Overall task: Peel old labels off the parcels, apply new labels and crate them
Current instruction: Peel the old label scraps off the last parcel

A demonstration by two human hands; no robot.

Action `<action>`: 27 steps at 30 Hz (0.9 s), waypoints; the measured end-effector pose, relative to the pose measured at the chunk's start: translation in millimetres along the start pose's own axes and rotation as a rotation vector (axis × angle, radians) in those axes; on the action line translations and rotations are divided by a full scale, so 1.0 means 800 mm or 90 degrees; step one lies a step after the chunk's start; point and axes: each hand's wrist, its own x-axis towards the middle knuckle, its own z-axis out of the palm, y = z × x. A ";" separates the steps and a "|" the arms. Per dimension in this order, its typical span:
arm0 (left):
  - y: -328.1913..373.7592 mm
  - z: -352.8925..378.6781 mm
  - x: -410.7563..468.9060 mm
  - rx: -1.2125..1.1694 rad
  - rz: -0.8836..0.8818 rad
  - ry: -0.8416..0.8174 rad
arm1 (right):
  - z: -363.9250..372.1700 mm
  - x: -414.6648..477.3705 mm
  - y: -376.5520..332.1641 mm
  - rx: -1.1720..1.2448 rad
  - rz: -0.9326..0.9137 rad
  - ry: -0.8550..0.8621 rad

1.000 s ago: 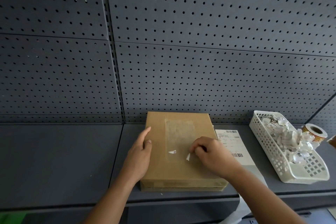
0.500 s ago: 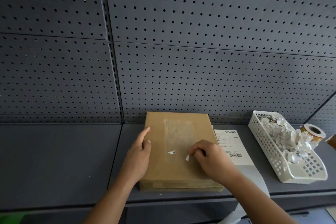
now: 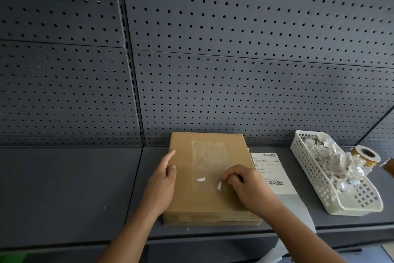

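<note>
A flat brown cardboard parcel [image 3: 210, 196] lies on the grey shelf [image 3: 70, 190]. A pale rectangle of glue residue [image 3: 210, 156] marks its top face, and a small white label scrap [image 3: 200, 179] still sticks near the middle. My left hand [image 3: 162, 186] rests flat along the parcel's left edge, fingers straight. My right hand [image 3: 245, 186] has its fingers curled on the parcel top, pinching at a lifted white label scrap [image 3: 219, 186]. A strip of new labels [image 3: 269, 172] with barcodes lies right of the parcel.
A white plastic basket [image 3: 362, 201] holding crumpled peeled label bits stands at the right. A roll of tape [image 3: 365, 155] sits behind it, and a brown cardboard corner [image 3: 389, 166] shows at the right edge. Grey pegboard [image 3: 213, 70] backs the shelf.
My right hand has shifted slightly while working at the lifted scrap. The parcel and my left hand stay where they were.
</note>
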 end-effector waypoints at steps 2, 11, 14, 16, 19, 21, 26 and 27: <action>0.000 0.000 0.000 0.005 -0.011 0.005 | 0.007 0.000 0.000 -0.020 -0.018 0.010; 0.003 0.000 -0.002 0.001 -0.003 0.002 | -0.008 0.000 -0.001 0.012 0.012 -0.037; 0.005 -0.001 -0.003 0.000 -0.010 -0.001 | -0.007 0.000 -0.002 -0.008 -0.005 -0.051; 0.006 -0.001 -0.003 0.002 -0.010 0.001 | -0.006 0.000 -0.003 -0.041 -0.031 -0.050; 0.006 -0.001 -0.004 0.005 -0.012 0.003 | 0.001 0.002 -0.005 -0.107 -0.080 -0.036; 0.005 -0.001 -0.003 0.008 -0.013 0.002 | 0.009 0.007 -0.008 -0.176 -0.079 -0.026; 0.000 -0.001 0.000 0.022 -0.020 0.010 | 0.017 0.023 -0.027 -0.275 0.058 -0.059; 0.000 -0.001 0.000 0.026 -0.020 0.011 | 0.017 0.025 -0.030 -0.277 0.075 -0.069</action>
